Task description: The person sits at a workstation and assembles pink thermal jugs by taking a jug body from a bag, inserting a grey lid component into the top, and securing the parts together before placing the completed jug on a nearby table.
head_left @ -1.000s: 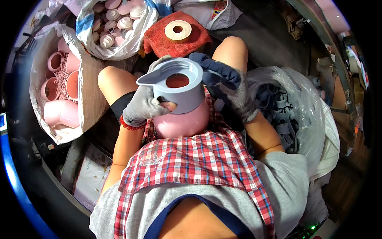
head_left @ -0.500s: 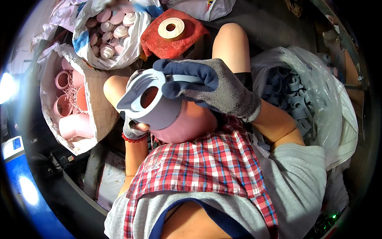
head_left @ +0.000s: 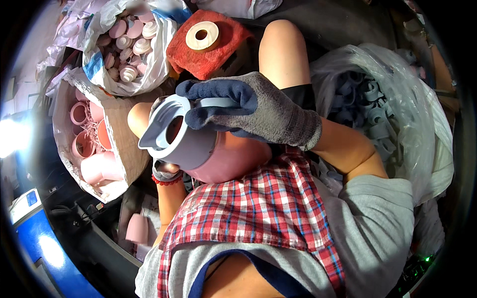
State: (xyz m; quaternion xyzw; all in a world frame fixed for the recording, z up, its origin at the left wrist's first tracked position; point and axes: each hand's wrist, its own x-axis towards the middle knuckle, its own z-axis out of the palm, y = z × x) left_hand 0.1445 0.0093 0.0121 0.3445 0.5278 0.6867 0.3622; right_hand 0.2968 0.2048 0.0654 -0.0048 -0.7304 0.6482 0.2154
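A jug with a pink body (head_left: 233,161) lies tilted across my lap, its blue-grey spouted collar (head_left: 195,150) facing up and left. Through the round opening in the collar the inside looks dark reddish. My right hand (head_left: 266,107), in a grey and navy glove, is closed around the collar's handle, with fingertips resting by the rim. My left hand (head_left: 166,171), also gloved, supports the collar from the left and below. Most of its fingers are hidden behind the jug, and a bare fingertip shows.
Left stands a bag of pink bodies (head_left: 102,169); behind it, a bag of pink lids (head_left: 128,74). A cream ring (head_left: 202,36) rests on a red cloth (head_left: 184,57) ahead. Blue-grey collars (head_left: 380,119) fill a plastic bag at right. A pink cup-shaped part (head_left: 137,229) lies lower left.
The jug and both hands appear slightly farther left and lower, as the whole view has shifted. A pink cup-shaped part now shows at lower left. My grip looks the same.
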